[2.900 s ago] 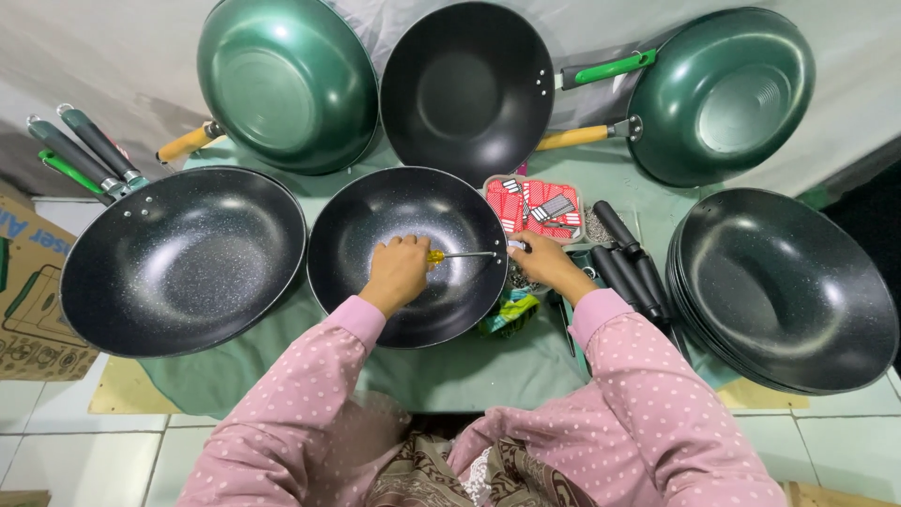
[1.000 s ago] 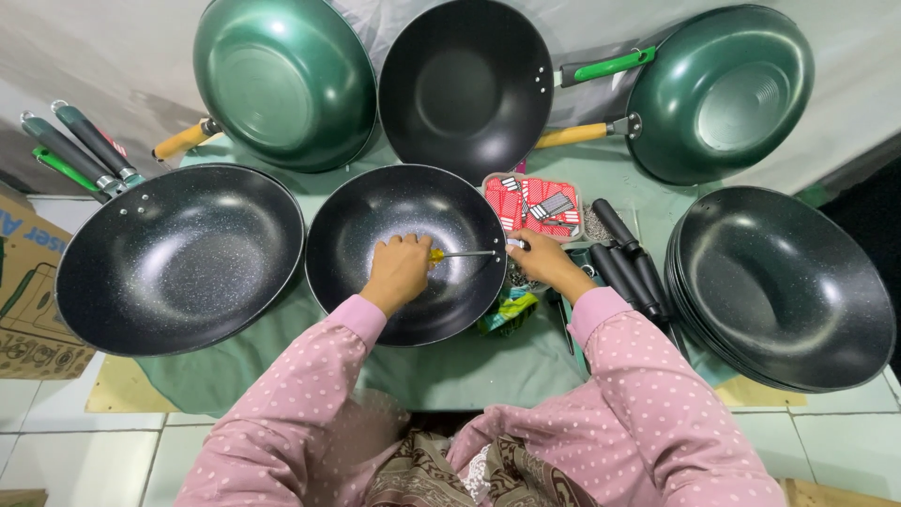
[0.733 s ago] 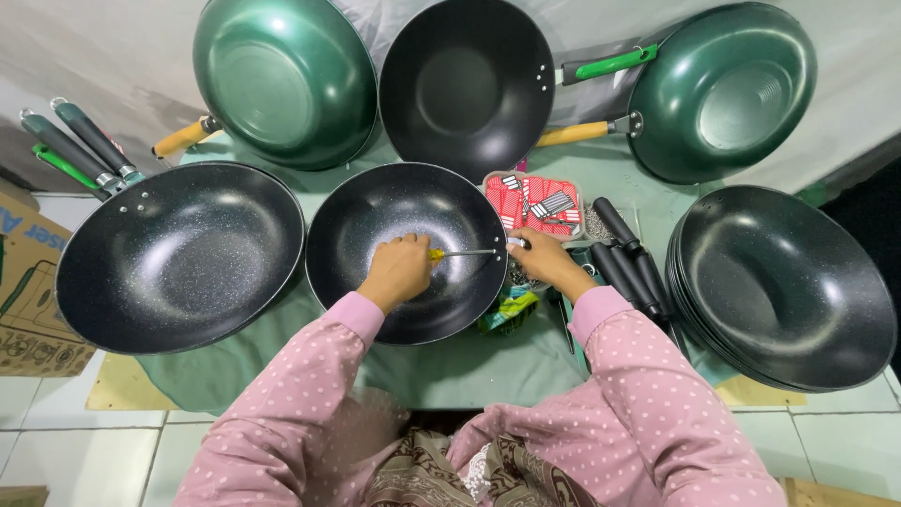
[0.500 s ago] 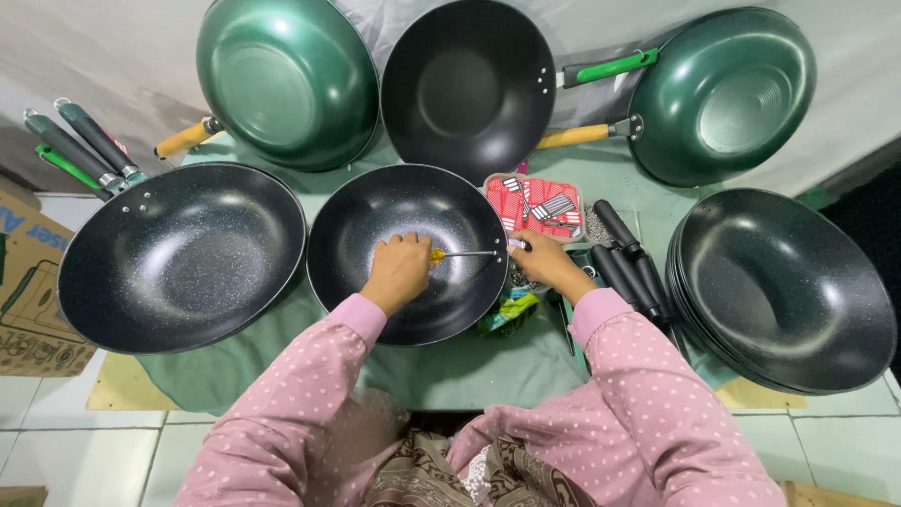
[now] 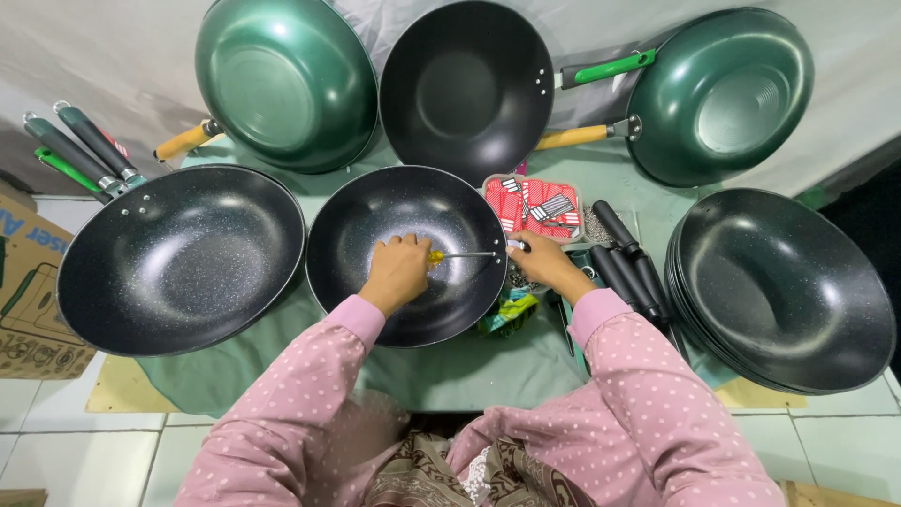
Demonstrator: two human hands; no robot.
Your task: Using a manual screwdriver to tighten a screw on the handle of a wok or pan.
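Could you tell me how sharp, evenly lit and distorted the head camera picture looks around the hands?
Head view: sharp throughout; the left hand and right hand on the screwdriver show no motion blur. Soft overhead light leaves pale glare on the speckled middle wok and the upper left green pan. Wide-angle bending stretches the edges.

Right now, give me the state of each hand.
Left hand: closed on the screwdriver inside the black wok.
Right hand: fingers pinched at the wok's rim; contents cannot be told.
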